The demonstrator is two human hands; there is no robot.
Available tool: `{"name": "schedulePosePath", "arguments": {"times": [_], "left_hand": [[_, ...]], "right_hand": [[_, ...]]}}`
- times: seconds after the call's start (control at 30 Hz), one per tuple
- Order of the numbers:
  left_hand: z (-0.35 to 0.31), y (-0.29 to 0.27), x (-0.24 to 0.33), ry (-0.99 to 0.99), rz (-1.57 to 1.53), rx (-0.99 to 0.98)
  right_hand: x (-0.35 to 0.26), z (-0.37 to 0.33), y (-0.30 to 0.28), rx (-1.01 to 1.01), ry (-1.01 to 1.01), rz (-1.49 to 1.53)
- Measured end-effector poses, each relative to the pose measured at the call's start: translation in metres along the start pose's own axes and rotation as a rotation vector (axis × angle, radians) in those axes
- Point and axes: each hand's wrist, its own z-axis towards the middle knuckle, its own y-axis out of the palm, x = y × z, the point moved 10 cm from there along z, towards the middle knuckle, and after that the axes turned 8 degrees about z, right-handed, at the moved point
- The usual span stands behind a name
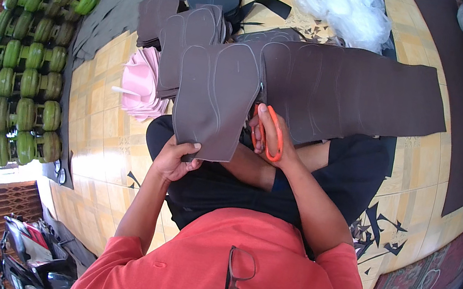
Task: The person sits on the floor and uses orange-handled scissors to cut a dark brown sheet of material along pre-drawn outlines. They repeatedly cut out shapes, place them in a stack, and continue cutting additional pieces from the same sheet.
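The piece [214,90] lies left of the scissors [279,137], its long axis running away from the person; the blades point up along its right edge, into the seam with the sheet [360,95], which stretches off to the right. Whether the two join at the far end, I cannot tell. The right hand [273,132], closed round the orange handles, is nearer that seam; the left hand [176,159] pinches the piece's near left corner, thumb on top. How wide the blades stand is hidden.

Count: one piece, one sheet, one pair of scissors, two hands. On the floor [102,124], beyond the piece's left edge: one pink stack [143,82] and two brown stacks [192,29], layers uncountable.
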Motion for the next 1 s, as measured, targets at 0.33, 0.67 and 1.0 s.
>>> {"name": "schedulePosePath", "arguments": {"times": [0.33, 0.67, 1.0], "left_hand": [[-0.010, -0.003, 0.002, -0.004, -0.017, 0.010], [-0.017, -0.021, 0.007, 0.012, -0.044, 0.041], [-0.005, -0.043, 0.052, 0.089, 0.042, 0.084]], "right_hand": [[-0.022, 0.004, -0.006, 0.080, -0.003, -0.133], [-0.033, 0.011, -0.001, 0.037, -0.030, -0.326], [-0.038, 0.001, -0.005, 0.087, -0.122, -0.183]]}}
